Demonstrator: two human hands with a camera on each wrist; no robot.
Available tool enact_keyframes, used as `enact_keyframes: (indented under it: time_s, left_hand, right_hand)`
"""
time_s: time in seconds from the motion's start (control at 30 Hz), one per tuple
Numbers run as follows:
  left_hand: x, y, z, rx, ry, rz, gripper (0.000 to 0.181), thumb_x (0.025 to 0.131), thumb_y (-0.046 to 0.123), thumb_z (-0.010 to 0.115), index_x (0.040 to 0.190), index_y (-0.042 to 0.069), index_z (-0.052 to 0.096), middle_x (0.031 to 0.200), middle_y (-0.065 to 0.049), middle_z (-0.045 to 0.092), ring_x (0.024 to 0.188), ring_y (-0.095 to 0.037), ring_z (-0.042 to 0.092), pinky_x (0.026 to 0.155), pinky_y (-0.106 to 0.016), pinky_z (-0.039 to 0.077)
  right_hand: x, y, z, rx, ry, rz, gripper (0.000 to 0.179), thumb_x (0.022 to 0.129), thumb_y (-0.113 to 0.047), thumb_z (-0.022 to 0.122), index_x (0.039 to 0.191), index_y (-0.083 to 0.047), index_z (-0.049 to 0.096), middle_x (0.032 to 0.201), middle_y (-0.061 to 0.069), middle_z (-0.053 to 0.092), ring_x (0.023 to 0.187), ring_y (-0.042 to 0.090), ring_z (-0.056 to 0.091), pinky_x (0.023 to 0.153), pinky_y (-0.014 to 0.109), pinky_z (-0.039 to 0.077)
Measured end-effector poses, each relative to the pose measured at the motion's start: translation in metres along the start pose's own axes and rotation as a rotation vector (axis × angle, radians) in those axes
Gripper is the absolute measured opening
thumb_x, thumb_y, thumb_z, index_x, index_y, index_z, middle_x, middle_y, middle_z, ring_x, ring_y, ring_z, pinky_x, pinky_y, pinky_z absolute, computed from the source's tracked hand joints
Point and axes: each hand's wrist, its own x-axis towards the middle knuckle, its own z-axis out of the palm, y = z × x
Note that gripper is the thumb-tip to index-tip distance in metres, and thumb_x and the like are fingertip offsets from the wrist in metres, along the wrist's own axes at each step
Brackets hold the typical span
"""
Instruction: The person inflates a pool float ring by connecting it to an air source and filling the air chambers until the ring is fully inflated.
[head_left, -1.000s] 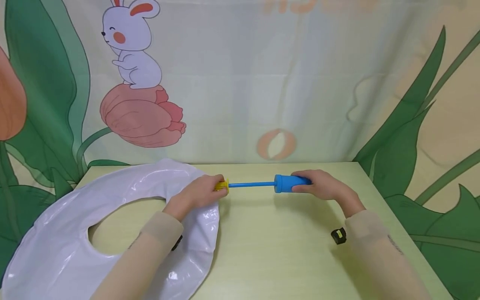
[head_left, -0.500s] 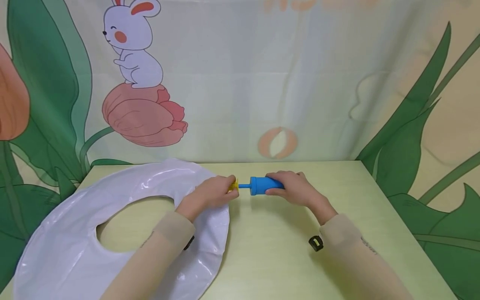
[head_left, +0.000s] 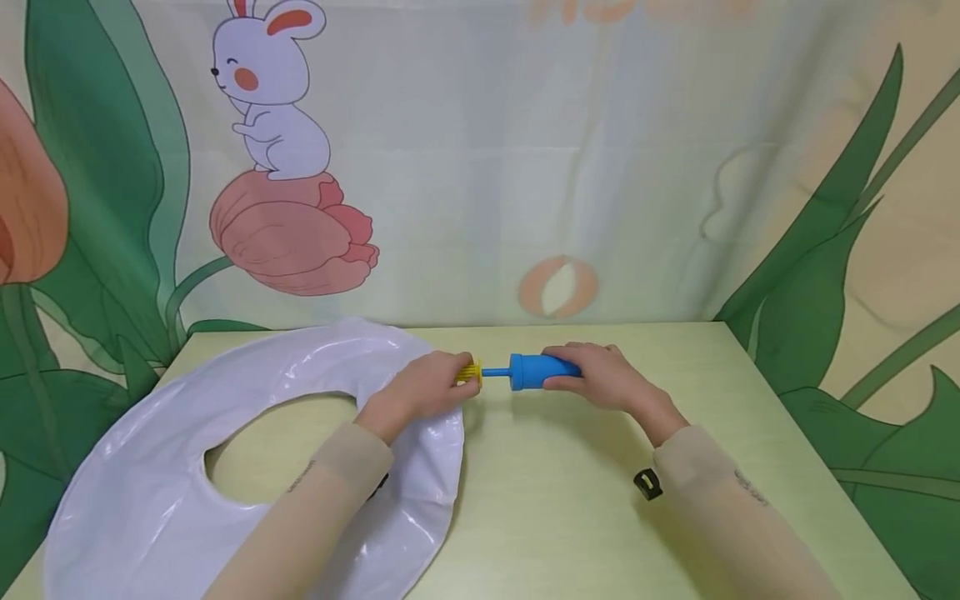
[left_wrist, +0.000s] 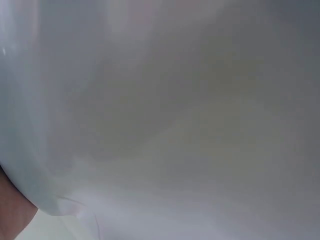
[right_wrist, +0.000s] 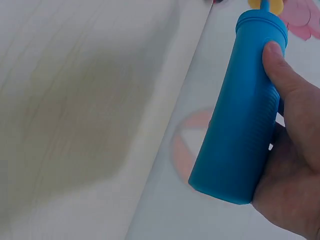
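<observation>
My right hand grips the blue barrel of a hand air pump, its thumb along the side in the right wrist view. With my left hand I hold the pump's yellow ribbed end. A short stretch of blue rod shows between that end and the barrel. Beneath my left hand and forearm lies a white, wrinkled inflatable ring, partly filled. It fills most of the left wrist view. Whether the pump's yellow end joins the ring is hidden.
The pale yellow table runs back to a printed cloth with a rabbit, tulips and leaves. A small black device sits by my right sleeve.
My right hand pushed the barrel left toward the yellow end, shortening the exposed rod, then drew back slightly right. My left hand and the ring appear a little further right.
</observation>
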Motion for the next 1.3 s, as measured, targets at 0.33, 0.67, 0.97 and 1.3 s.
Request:
enact_keyframes:
  time_s: [0.33,0.67,0.97,1.3]
  left_hand:
    - [-0.008,-0.012,-0.008,-0.016,-0.013,-0.025,0.017,0.095,0.029,0.054,0.100,0.014,0.059,0.072,0.000,0.052,0.070,-0.020,0.051,0.070,-0.036,0.042]
    - [-0.004,-0.012,-0.010,-0.016,-0.011,-0.004,0.013,0.093,0.026,0.052,0.095,0.014,0.056,0.070,0.002,0.046,0.067,-0.018,0.049,0.068,-0.035,0.039]
    - [0.004,0.007,-0.010,0.087,-0.010,0.031,0.011,0.091,0.023,0.050,0.087,0.014,0.046,0.068,0.002,0.038,0.063,-0.017,0.044,0.060,-0.033,0.035]
    - [0.010,0.022,0.001,0.093,-0.024,0.043,0.015,0.096,0.026,0.052,0.095,0.011,0.052,0.070,0.000,0.045,0.064,-0.018,0.049,0.061,-0.033,0.038]
  right_hand:
    - [-0.025,0.042,-0.019,0.071,0.028,0.061,0.061,0.097,-0.042,0.071,0.147,-0.012,0.056,0.138,0.013,0.061,0.120,0.036,0.056,0.102,0.059,0.036]
    - [-0.034,0.052,-0.020,0.037,0.079,0.053,0.061,0.098,-0.040,0.071,0.148,-0.010,0.055,0.138,0.018,0.060,0.122,0.041,0.055,0.101,0.061,0.038]
    - [-0.014,0.013,-0.004,-0.116,0.129,-0.015,0.060,0.097,-0.044,0.070,0.146,-0.011,0.056,0.138,0.016,0.061,0.124,0.040,0.056,0.096,0.060,0.035]
    - [-0.001,-0.022,0.006,-0.116,0.062,-0.039,0.062,0.099,-0.049,0.064,0.148,-0.013,0.054,0.137,0.012,0.062,0.116,0.035,0.060,0.091,0.056,0.039]
